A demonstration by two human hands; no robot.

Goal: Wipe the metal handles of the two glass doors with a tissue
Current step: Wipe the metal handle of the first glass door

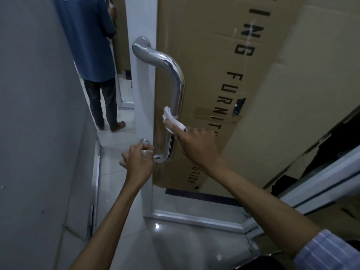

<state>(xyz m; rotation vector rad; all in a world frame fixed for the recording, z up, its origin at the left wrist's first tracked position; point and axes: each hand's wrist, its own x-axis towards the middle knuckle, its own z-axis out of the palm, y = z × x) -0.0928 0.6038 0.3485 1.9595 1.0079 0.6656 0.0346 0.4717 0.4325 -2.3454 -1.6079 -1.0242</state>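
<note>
Striped cloth covers the right sleeve (pixel 329 250) at the frame's lower corner. Ahead, the left hand (pixel 137 162) curls round the bottom end of the metal handle (pixel 176 90) on the glass door (pixel 144 94), gripping it. Higher up, the right hand (pixel 198 146) presses a white tissue (pixel 172 119) against the handle's upright bar, fingers wrapped in it. Behind the glass leans a printed cardboard box (pixel 210 55). Farther off stands a person in blue (pixel 87 36).
</note>
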